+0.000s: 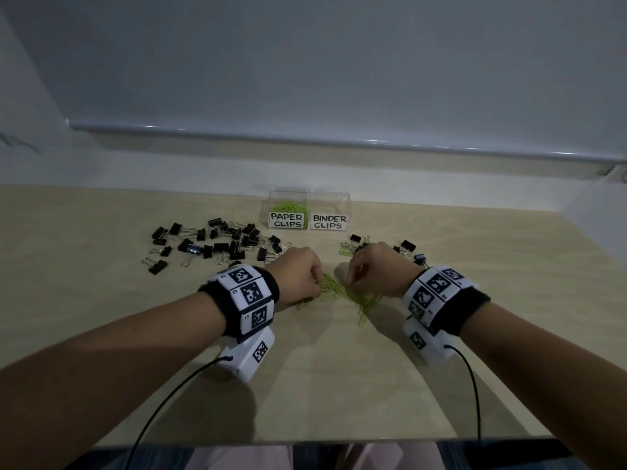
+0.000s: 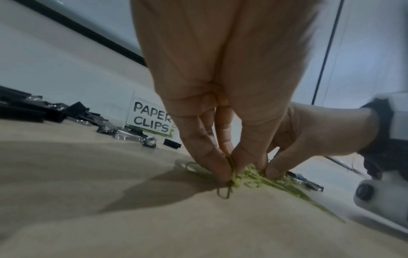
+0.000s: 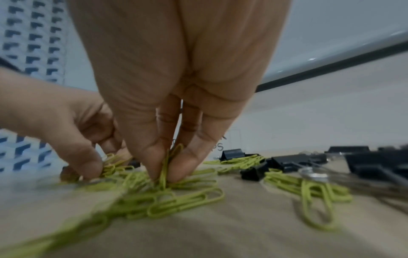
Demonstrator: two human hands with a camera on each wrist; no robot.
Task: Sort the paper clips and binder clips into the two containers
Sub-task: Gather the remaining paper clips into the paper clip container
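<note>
A pale wooden tabletop runs up to a grey wall, and at its far edge, near the middle, two clear plastic containers stand touching side by side: the left one labelled PAPER CLIPS already has green paper clips showing inside, while the right one labelled BINDER CLIPS shows none from the head view. To the left of the containers lies a wide scatter of black binder clips, and a smaller mixed cluster of binder clips and green clips lies to the right, partly hidden behind the right wrist. Both forearms reach in from the near edge, each wearing a black wristband with white marker blocks and a cabled camera unit beneath. Between the two hands, near the table's centre, sits the loose pile of green paper clips. The left hand points down into the pile's left side with its fingertips bunched together, thumb against fingers, pinching a few clips. The right hand does the same on the pile's right side, its thumb and fingers pressed together around an upright green clip in the right wrist view, where more clips lie tangled flat on the wood beneath.
</note>
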